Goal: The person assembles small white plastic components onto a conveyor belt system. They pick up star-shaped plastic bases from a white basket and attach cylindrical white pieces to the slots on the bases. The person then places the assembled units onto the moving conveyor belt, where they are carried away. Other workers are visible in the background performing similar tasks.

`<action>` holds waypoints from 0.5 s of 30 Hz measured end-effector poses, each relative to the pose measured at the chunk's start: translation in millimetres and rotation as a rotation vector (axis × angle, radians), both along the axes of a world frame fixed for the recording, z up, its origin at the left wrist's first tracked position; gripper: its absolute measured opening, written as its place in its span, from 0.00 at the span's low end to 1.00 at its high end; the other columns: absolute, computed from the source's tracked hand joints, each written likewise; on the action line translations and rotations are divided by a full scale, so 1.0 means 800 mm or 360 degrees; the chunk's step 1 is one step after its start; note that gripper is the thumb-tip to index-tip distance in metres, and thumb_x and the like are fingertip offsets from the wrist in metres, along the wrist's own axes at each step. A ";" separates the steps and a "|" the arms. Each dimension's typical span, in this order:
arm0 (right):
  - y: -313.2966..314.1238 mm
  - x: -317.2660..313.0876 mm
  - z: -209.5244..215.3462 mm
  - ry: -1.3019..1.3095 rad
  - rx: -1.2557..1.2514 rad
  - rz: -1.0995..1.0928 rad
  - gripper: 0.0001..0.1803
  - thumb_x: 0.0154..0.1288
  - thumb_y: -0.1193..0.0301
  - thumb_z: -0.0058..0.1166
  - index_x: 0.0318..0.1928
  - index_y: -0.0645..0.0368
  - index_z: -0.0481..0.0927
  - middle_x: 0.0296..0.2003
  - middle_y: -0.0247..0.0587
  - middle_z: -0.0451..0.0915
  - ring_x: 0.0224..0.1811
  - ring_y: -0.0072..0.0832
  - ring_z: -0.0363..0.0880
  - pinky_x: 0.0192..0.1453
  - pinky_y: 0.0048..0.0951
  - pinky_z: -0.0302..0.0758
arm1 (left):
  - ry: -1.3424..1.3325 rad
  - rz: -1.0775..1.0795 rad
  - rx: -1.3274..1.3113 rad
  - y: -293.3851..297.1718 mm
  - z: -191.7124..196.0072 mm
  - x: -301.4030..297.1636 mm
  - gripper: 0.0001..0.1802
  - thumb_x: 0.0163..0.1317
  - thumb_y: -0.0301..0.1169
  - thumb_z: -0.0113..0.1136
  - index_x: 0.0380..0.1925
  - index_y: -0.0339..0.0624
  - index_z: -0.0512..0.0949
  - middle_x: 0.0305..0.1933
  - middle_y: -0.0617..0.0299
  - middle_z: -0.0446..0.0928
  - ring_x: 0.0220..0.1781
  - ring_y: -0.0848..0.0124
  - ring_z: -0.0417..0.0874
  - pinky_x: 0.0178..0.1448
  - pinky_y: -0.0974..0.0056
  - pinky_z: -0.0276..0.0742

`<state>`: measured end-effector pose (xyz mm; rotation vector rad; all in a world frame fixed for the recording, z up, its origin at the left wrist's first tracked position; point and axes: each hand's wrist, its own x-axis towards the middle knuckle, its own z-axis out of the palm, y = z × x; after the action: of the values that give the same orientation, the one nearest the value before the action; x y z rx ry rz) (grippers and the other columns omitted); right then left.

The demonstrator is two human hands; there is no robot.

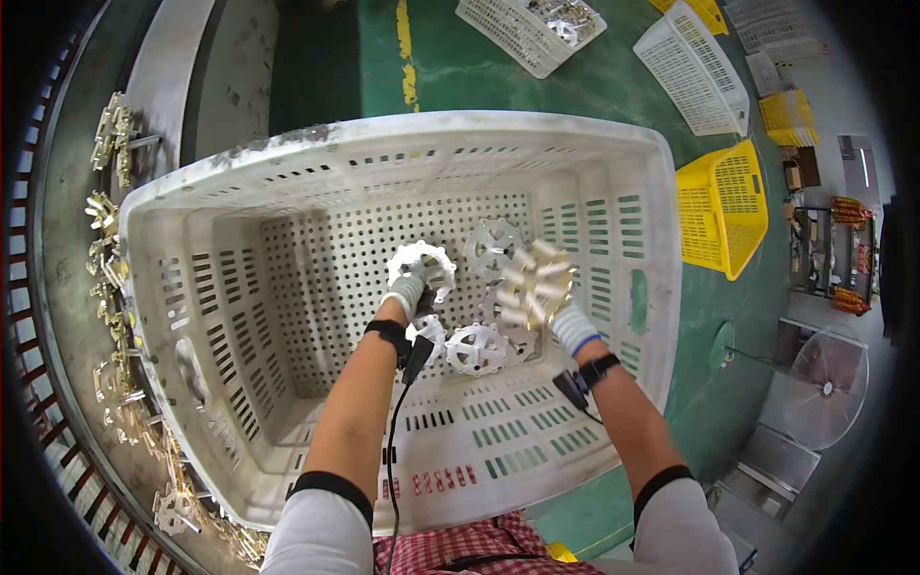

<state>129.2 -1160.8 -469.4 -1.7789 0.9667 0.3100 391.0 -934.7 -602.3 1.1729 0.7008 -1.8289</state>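
In a large white plastic crate [412, 125] both my gloved hands are at work. My left hand [407, 290] grips a bright silver notched metal ring [433, 255] by its near left side. Over the crate's right half, my right hand [575, 324] holds a brass-coloured metal part with several short rods [537, 286]; motion blurs it, and its fingers are mostly hidden behind it. Below them on the crate's perforated floor lie several silver spoked discs, one flat at the front [476, 349] and another farther back [492, 246].
Brass-coloured parts [103, 240] line a ledge on the left. A yellow crate [724, 211] stands right of the big one, with a white crate [692, 72] beyond it. A crate of metal pieces [537, 34] sits at the back. A fan [826, 388] stands at the right.
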 end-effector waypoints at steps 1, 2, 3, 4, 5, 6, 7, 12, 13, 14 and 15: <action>0.005 0.000 -0.019 0.0161 -0.0107 0.0088 0.22 0.74 0.61 0.32 0.65 0.50 0.65 0.64 0.42 0.69 0.59 0.40 0.72 0.59 0.57 0.73 | -0.0226 0.0055 0.0018 0.006 0.046 -0.001 0.12 0.71 0.42 0.48 0.28 0.54 0.72 0.19 0.68 0.72 0.14 0.70 0.69 0.20 0.58 0.72; 0.003 0.020 -0.027 0.0307 -0.0220 0.0207 0.22 0.74 0.61 0.34 0.63 0.51 0.67 0.62 0.43 0.70 0.57 0.41 0.74 0.57 0.57 0.74 | 0.0032 0.0195 -0.0189 0.028 0.065 0.005 0.14 0.69 0.46 0.51 0.29 0.53 0.73 0.22 0.70 0.73 0.19 0.72 0.71 0.27 0.57 0.74; -0.001 0.052 -0.036 0.0445 -0.0330 0.0350 0.21 0.73 0.61 0.36 0.61 0.52 0.69 0.60 0.45 0.72 0.56 0.43 0.75 0.56 0.57 0.74 | -0.0115 0.0109 -0.0210 0.053 0.077 0.007 0.13 0.69 0.45 0.52 0.33 0.51 0.75 0.26 0.69 0.75 0.25 0.72 0.74 0.33 0.57 0.76; -0.006 0.088 -0.043 0.0575 -0.0447 0.0501 0.21 0.72 0.60 0.38 0.60 0.53 0.71 0.58 0.46 0.74 0.54 0.44 0.76 0.54 0.56 0.75 | -0.0264 0.0026 -0.0228 0.075 0.087 0.010 0.13 0.68 0.44 0.54 0.37 0.48 0.77 0.30 0.67 0.77 0.31 0.73 0.77 0.40 0.57 0.77; -0.009 0.113 -0.050 0.0715 -0.0574 0.0634 0.20 0.71 0.60 0.40 0.58 0.54 0.72 0.56 0.47 0.76 0.53 0.45 0.78 0.52 0.56 0.76 | -0.0518 -0.0257 -0.0306 0.084 0.113 0.015 0.14 0.68 0.43 0.55 0.43 0.46 0.78 0.36 0.65 0.79 0.38 0.72 0.77 0.45 0.59 0.76; -0.003 0.132 -0.057 0.0845 -0.0703 0.0775 0.20 0.71 0.60 0.42 0.56 0.56 0.74 0.54 0.48 0.78 0.51 0.47 0.79 0.51 0.56 0.76 | -0.0770 -0.0540 -0.0369 0.099 0.137 0.017 0.16 0.68 0.41 0.56 0.49 0.44 0.78 0.43 0.63 0.80 0.45 0.71 0.78 0.51 0.61 0.75; 0.011 0.164 -0.063 0.0551 -0.0814 0.0582 0.18 0.66 0.60 0.49 0.52 0.56 0.77 0.51 0.49 0.80 0.50 0.48 0.79 0.51 0.50 0.76 | -0.1052 -0.0601 -0.0688 0.150 0.079 -0.005 0.21 0.68 0.40 0.55 0.57 0.43 0.76 0.53 0.60 0.79 0.49 0.69 0.78 0.52 0.63 0.75; 0.000 0.153 -0.084 0.0857 -0.1322 0.1159 0.14 0.63 0.66 0.50 0.47 0.55 0.82 0.42 0.45 0.84 0.43 0.45 0.81 0.50 0.46 0.74 | -0.1508 -0.0525 -0.0863 0.135 0.071 -0.064 0.16 0.67 0.39 0.55 0.49 0.44 0.77 0.48 0.59 0.79 0.48 0.66 0.78 0.54 0.61 0.75; -0.005 0.151 -0.087 0.1045 -0.1562 0.1778 0.15 0.64 0.67 0.48 0.47 0.53 0.82 0.42 0.42 0.84 0.43 0.42 0.82 0.52 0.47 0.73 | -0.1534 -0.0494 -0.0790 0.116 0.047 -0.079 0.15 0.66 0.39 0.56 0.48 0.44 0.78 0.46 0.59 0.80 0.48 0.66 0.78 0.54 0.61 0.75; -0.004 0.144 -0.084 0.1162 -0.1754 0.2275 0.15 0.64 0.68 0.47 0.48 0.51 0.82 0.42 0.39 0.85 0.43 0.38 0.83 0.53 0.48 0.72 | -0.1663 -0.0325 -0.0742 0.104 0.057 -0.073 0.12 0.65 0.35 0.58 0.46 0.43 0.78 0.42 0.60 0.81 0.44 0.67 0.79 0.49 0.61 0.75; -0.079 0.015 -0.166 0.0798 -0.2235 0.1766 0.15 0.65 0.69 0.45 0.48 0.48 0.83 0.41 0.37 0.85 0.44 0.33 0.83 0.54 0.51 0.72 | -0.1589 -0.0262 -0.0823 0.072 0.095 -0.077 0.12 0.62 0.37 0.58 0.41 0.44 0.80 0.36 0.58 0.82 0.37 0.65 0.81 0.40 0.59 0.76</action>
<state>141.3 -1224.2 -602.1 -3.5901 0.2992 0.9427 329.5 -876.8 -526.6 1.5639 -0.4194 -1.1738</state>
